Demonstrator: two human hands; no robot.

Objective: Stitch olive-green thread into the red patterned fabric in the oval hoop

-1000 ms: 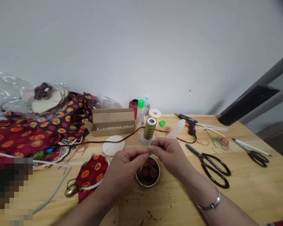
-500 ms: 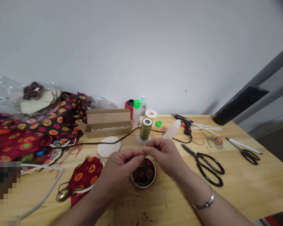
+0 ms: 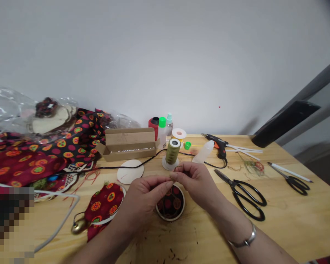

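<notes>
Each grip, left hand (image 3: 147, 192) and right hand (image 3: 198, 182), is pinched at the fingertips on what looks like fine thread (image 3: 178, 168), near the twelve o'clock edge of the round fabric-covered piece (image 3: 170, 205). The step seems to be close thread work, perhaps knotting, and the next move would call for steady fingertips. From the piece, scissors (image 3: 232, 183) lie at three o'clock; farther off, an olive spool (image 3: 172, 153) stands at twelve.

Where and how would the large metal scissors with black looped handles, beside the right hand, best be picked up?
Probably by the two wide black handle loops, coming from the near right side. The large metal scissors with black looped handles lie flat on the pale wooden table, pointed blades aimed away and leftward, leaving the loops nearest the person.
</notes>
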